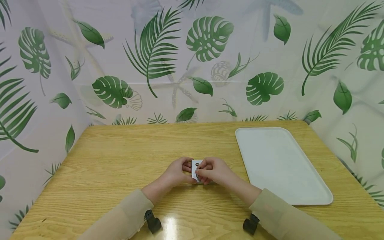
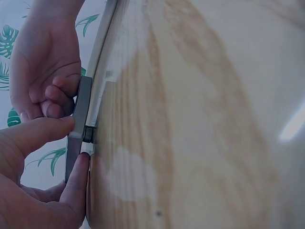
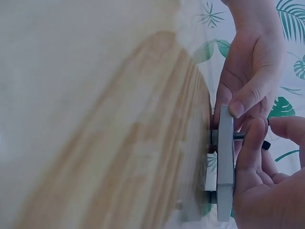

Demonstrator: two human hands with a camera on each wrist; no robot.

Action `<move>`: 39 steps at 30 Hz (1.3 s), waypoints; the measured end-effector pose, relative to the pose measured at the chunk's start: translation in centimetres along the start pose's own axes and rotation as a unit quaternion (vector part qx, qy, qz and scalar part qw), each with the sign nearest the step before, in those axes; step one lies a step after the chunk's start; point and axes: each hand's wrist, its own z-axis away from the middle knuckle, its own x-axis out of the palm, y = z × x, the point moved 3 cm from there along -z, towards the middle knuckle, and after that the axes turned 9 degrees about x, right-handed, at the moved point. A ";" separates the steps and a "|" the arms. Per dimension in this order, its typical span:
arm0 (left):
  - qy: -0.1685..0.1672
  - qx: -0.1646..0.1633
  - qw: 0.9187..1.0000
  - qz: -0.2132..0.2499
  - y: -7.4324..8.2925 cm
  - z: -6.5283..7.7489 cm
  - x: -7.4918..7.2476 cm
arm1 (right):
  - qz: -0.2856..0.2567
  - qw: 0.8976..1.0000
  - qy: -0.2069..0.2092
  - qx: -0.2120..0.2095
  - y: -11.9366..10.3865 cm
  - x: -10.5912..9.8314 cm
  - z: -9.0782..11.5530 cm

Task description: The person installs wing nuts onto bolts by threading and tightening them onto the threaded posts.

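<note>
A small grey-white plate with round holes stands between the two hands, low over the table. My left hand grips its left side, thumb on the near edge and fingers at the far edge. In the right wrist view the plate is seen edge-on, and a threaded bolt sticks out of its face toward the right fingers. The right hand pinches at this bolt over the holes; its fingertips partly hide it. Dark stubs show on the table side of the plate, one a black stub in the left wrist view.
A white rectangular tray lies on the right of the wooden table. Leaf-patterned cloth hangs behind the table and along both sides. Each sleeve cuff carries a black wrist camera.
</note>
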 end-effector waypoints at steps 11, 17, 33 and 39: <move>0.002 -0.006 1.000 0.000 0.2 0.1 0.0 | 0.048 0.998 0.043 -0.002 -0.5 0.3 0.1; 0.002 -0.004 1.000 0.000 0.2 0.0 -0.1 | 0.040 0.998 0.039 -0.005 -0.3 0.0 0.3; -0.002 -0.007 1.000 0.004 0.1 0.1 0.0 | -0.006 1.000 -0.012 -0.018 0.3 -0.3 -0.2; -0.002 -0.006 1.000 0.005 0.1 0.1 0.0 | 0.012 1.000 0.020 -0.002 -0.1 0.0 0.0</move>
